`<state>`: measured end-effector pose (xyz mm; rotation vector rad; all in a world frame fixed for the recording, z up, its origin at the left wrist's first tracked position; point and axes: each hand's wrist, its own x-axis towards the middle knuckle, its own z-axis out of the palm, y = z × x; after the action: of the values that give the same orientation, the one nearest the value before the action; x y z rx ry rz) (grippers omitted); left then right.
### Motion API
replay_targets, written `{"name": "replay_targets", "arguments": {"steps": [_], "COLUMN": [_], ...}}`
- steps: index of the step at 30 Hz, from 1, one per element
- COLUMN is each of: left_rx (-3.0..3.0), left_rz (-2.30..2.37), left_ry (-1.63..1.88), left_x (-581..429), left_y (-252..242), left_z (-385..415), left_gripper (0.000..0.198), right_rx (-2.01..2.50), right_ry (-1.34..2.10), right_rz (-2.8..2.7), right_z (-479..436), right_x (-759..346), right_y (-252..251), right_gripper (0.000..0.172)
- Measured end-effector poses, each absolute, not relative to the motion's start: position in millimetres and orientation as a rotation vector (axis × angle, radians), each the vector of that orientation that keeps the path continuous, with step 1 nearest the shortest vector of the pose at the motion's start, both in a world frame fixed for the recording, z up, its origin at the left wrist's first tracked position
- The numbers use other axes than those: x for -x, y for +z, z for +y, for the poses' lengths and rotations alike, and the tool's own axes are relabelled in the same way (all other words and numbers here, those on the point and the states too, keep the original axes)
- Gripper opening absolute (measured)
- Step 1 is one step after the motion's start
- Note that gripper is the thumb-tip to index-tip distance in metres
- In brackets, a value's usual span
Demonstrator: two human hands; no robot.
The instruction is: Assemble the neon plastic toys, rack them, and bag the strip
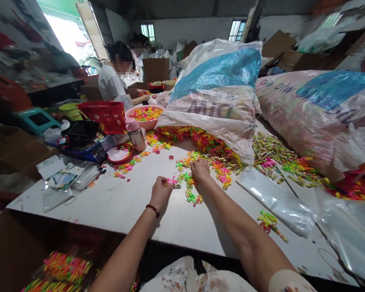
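My left hand (pixel 160 189), with a dark red bead bracelet on the wrist, pinches a pink toy bicycle (pixel 171 181) just above the white table (pixel 118 209). To its right, my right hand (pixel 200 170) reaches over a loose pile of small plastic bicycles; its fingertips lie among them, and whether they grip one is hidden. Green and yellow bicycles (pixel 187 178) lie between the two hands. Nearer me on the tabletop rests another green and pink bicycle (pixel 194 198). More bright pieces (pixel 200 140) spill from a large woven sack (pixel 213 97) behind the hands.
At the left stand a pink-lidded bottle (pixel 136 135), a red bag (pixel 105 115) and a blue basket (pixel 91 152). A person (pixel 112 81) works beyond a pink basin (pixel 146 115). Clear plastic bags (pixel 276 200) and a second full sack (pixel 319 113) lie at the right.
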<state>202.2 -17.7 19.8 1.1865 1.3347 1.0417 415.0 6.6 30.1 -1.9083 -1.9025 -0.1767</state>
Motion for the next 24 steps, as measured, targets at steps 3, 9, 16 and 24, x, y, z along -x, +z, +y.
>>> {"name": "replay_targets", "arguments": {"steps": [3,9,16,24], "left_rx": [-0.970,-0.626,-0.540,-0.540], "left_rz": [1.204,1.028,0.961,0.860], "left_ry": [1.055,1.017,0.987,0.961], "left_x": [-193.1,-179.1,-179.0,-170.4], "left_y": [23.9,33.1,31.6,20.5], "left_z": [-22.1,-35.0,-44.1,-37.6], "left_gripper": [0.038,0.045,0.037,0.026], "right_rx": [2.036,2.052,2.232,2.041], "right_ry": [-0.161,-0.145,-0.555,-0.038], "right_rz": [-1.710,-1.623,-1.492,-1.862], "right_z": [13.2,-55.0,-156.2,-10.5], "right_x": [-413.1,-446.2,-498.6,-425.4], "right_y": [32.8,43.0,35.0,41.5], "right_gripper": [0.022,0.022,0.025,0.025]}}
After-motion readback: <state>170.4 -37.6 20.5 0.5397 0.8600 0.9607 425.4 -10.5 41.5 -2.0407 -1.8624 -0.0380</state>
